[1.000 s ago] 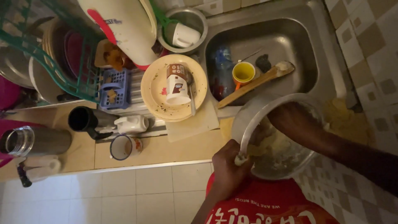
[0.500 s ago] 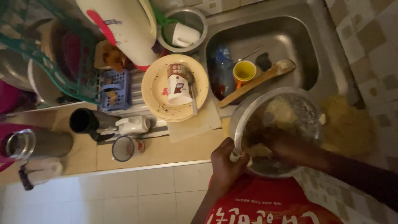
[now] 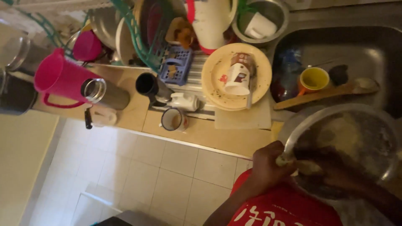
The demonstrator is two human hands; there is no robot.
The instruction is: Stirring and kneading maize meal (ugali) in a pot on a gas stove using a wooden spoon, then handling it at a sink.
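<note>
Change: since half a second ago the view has swung left, so more of the pink jug and dish rack shows, while the right hand has slid from the middle of the pan toward its near rim.
Pan: large round steel pan (image 3: 335, 121), wet and smeared inside, sits at the near right, partly over the steel sink (image 3: 377, 46).
Left hand: left hand (image 3: 268, 167) is curled closed on the pan's near-left rim, pinching it together with a pale scrap I cannot identify.
Right hand: right hand (image 3: 331, 169) lies inside the pan near the rim, blurred; whether its fingers are spread or closed cannot be told.
Sink contents: yellow plastic cup (image 3: 314, 79) and long wooden spoon (image 3: 326, 92) lie in the sink just beyond the pan.
Plate: round cream plate (image 3: 217, 79) stands left of the pan on the table (image 3: 201, 129), with a tipped white printed mug (image 3: 238, 79) on it.
Further left of the pan: small enamel mug (image 3: 173, 119), black cylindrical flask (image 3: 148, 86), steel flask (image 3: 102, 93), bright pink plastic jug (image 3: 58, 77).
Beyond the plate: green wire dish rack (image 3: 138, 37) and steel bowl (image 3: 261, 19).
</note>
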